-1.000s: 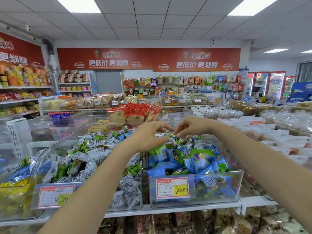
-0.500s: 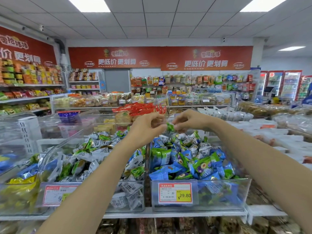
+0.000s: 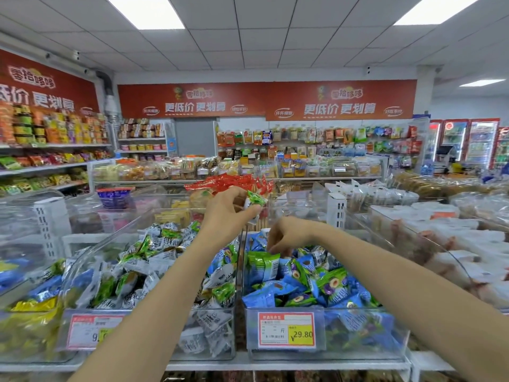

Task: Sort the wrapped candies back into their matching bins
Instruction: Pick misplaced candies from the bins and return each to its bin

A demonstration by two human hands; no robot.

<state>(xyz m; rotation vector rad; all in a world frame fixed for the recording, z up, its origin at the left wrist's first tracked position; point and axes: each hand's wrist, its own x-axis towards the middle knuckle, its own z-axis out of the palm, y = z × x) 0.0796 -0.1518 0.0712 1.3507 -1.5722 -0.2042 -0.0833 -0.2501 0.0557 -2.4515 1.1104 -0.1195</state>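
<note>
On the shelf front, the left clear bin [image 3: 82,274] holds mostly white-and-green candies with a few blue strays. Above it the left hand [image 3: 225,213] pinches a green-and-white candy [image 3: 254,201]. The right hand [image 3: 286,235], fingers curled, digs among the blue bin's [image 3: 399,334] wrappers; whether it grips any, I cannot tell. Sorting looks unfinished, both bins being mixed.

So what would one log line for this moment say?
left hand: holds green-white candy raised | right hand: reaching into blue bin | stage: sorting
</note>
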